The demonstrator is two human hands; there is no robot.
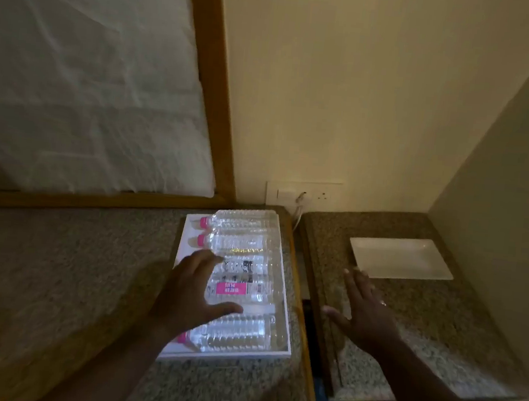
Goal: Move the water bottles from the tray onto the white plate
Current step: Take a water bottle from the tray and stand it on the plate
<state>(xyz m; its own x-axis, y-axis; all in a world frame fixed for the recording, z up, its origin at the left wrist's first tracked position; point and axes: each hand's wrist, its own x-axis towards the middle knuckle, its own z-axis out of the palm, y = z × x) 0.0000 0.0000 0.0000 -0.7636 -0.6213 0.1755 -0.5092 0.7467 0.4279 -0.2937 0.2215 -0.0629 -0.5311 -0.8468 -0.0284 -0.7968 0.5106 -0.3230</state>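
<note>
A white tray (286,299) lies on the left granite counter, brightly lit. Several clear plastic water bottles with pink caps lie on their sides in it, side by side; one in the middle shows a pink label (230,288), and the nearest one (238,328) sits at the tray's front. My left hand (188,293) hovers over the tray's left half with fingers spread, holding nothing and covering some bottle necks. A white rectangular plate (401,257) rests on the right counter with nothing on it. My right hand (364,310) is spread flat just in front of the plate's near left corner.
A dark gap (306,304) separates the two granite counters. A wall socket with a plugged cable (300,200) sits behind the tray. A wood-framed white panel (91,70) stands at the left. A wall closes off the right counter's far side.
</note>
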